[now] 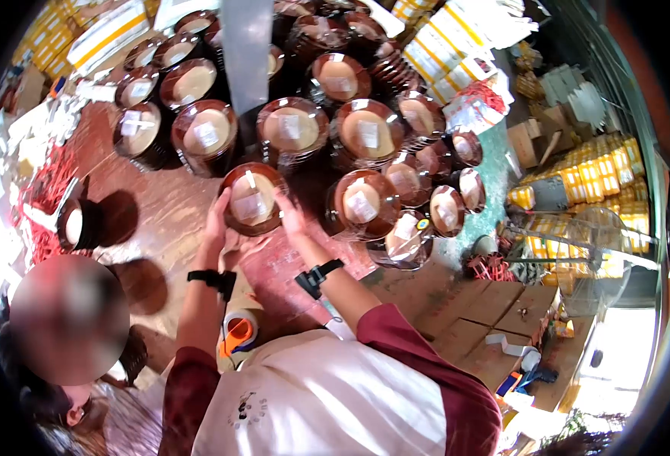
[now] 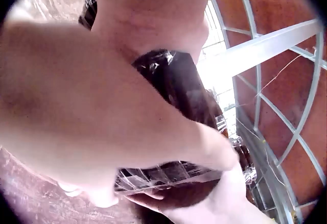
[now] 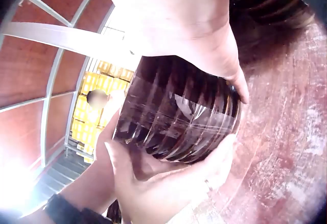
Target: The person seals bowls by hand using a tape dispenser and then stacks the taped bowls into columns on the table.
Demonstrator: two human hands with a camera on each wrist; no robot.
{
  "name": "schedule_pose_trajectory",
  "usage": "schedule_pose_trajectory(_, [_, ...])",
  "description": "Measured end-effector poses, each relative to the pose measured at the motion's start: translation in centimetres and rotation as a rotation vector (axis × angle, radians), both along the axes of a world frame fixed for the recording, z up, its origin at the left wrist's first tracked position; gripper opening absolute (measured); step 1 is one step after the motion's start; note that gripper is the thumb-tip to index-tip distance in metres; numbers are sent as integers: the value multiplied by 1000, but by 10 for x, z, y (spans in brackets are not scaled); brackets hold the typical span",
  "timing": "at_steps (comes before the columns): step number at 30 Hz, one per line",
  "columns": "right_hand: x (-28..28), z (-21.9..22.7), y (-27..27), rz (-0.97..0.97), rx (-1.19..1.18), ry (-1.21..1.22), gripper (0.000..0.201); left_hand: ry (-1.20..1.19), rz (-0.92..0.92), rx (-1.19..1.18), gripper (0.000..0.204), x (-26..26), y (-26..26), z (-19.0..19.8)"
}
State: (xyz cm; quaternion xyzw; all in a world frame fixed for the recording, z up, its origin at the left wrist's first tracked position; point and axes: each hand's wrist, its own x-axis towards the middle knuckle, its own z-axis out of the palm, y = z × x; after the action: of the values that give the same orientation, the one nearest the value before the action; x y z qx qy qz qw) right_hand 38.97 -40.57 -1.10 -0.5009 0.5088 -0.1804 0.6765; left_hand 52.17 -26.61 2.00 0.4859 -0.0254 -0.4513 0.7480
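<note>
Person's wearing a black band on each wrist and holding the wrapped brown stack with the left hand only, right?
Not the left hand only: the left hand and right hand both hold the wrapped brown stack, as the head view shows. The black bands, one on each wrist, are correct.

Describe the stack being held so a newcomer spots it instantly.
Find the broad pale post among the many brown bowl stacks. Below it in the head view is a plastic-wrapped stack with a pale label. Unlike its neighbours, it is held between the left hand and right hand.
</note>
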Motion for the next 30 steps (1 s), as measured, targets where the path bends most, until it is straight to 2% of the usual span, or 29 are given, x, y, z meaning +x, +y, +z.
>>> schedule_pose_trajectory(2, [-4,15,-5,90,53,-116,94,-43,-14,13,52,4,2,-5])
schedule_pose_trajectory(4, [6,-53,-13,4,35,-183,69,-54,-2,55,53,3,0,4])
schedule_pose_trajectory(6, [5,-44,-13,41,-15,-233,66,-14,43,-15,50,0,-1,18])
schedule_pose_trajectory(7, [4,-35,-13,45,-43,-134,67,-31,59,0,51,0,0,21])
schedule_pose_trajectory(8, [-1,0,-9,132,-30,-27,73,-46,55,24,53,2,3,14])
schedule_pose_trajectory(10, [-12,-18,-14,145,117,-108,77,-172,76,216,55,-3,8,36])
schedule_pose_trajectory(11, [-17,-19,-15,157,191,-125,79,-322,82,401,56,-4,12,41])
schedule_pose_trajectory(12, [-27,14,-3,111,305,-218,78,-454,121,381,55,0,16,17])
schedule_pose_trajectory(14, [-48,13,4,109,333,-214,82,-490,250,423,55,-8,23,39])
schedule_pose_trajectory(17, [-76,1,23,19,238,-183,80,-446,311,382,55,-30,35,67])
schedule_pose_trajectory(21, [-108,-1,43,99,252,-253,77,-484,349,385,55,-59,57,93])
schedule_pose_trajectory(25, [-135,-4,58,154,271,-262,72,-474,319,411,55,-73,94,84])
schedule_pose_trajectory(28, [-156,-25,54,212,157,-204,73,-406,157,566,57,-84,115,81])
schedule_pose_trajectory(29, [-161,-38,54,176,155,-276,73,-378,139,564,61,-90,118,79])
schedule_pose_trajectory(30, [-166,-26,58,152,170,-257,73,-374,105,556,62,-96,120,72])
